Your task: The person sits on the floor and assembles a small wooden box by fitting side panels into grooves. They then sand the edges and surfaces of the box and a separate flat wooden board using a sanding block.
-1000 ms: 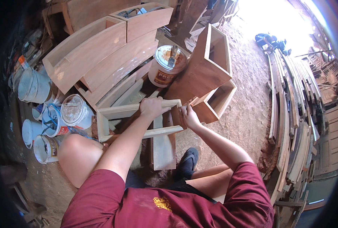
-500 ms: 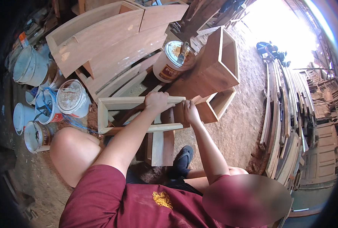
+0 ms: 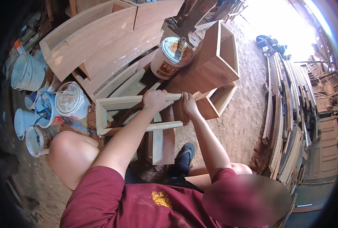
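A pale wooden frame (image 3: 101,116) lies flat in front of me, resting on a board above my knees. My left hand (image 3: 155,99) grips its far rail from above, fingers curled over the edge. Just to the right, my right hand (image 3: 189,105) holds the frame's right end, fingers wrapped around the corner. Whether it also holds something small there, I cannot tell. A tin can (image 3: 168,60) with a brush across its lid stands just beyond the hands.
Two open wooden boxes (image 3: 219,57) sit behind and to the right of the frame. Curved wooden panels (image 3: 100,41) lean at the upper left. Several buckets and tins (image 3: 68,100) crowd the left side. Stacked planks (image 3: 286,114) line the right, on a dirt floor.
Both hands stay on the frame. The left hand has slid slightly right along the far rail, and the view has tipped a little.
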The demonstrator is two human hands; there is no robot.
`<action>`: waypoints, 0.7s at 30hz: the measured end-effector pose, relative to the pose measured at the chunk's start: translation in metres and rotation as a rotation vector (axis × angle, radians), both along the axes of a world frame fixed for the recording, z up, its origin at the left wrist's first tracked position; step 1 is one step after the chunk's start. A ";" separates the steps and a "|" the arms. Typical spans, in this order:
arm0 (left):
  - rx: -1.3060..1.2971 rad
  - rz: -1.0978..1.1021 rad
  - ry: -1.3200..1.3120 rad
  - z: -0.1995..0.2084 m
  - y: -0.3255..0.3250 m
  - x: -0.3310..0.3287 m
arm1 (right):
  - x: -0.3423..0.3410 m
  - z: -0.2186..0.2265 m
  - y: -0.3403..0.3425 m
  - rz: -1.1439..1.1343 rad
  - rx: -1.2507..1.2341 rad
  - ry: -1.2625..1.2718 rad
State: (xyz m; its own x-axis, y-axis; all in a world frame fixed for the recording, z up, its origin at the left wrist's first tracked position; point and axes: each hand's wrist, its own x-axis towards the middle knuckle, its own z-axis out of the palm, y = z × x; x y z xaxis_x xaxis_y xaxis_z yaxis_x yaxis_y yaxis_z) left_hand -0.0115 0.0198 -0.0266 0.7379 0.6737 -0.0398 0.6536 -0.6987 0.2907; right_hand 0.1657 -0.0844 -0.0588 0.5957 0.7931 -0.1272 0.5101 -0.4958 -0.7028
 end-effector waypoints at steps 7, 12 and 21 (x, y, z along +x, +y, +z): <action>-0.046 -0.043 0.011 0.000 0.000 0.005 | -0.004 -0.007 -0.032 -0.107 -0.004 0.067; -0.011 -0.027 -0.018 -0.001 -0.001 0.002 | 0.001 0.004 -0.009 -0.016 -0.016 0.043; -0.033 -0.038 -0.021 0.003 -0.004 0.010 | 0.034 -0.060 -0.039 0.074 0.004 -0.086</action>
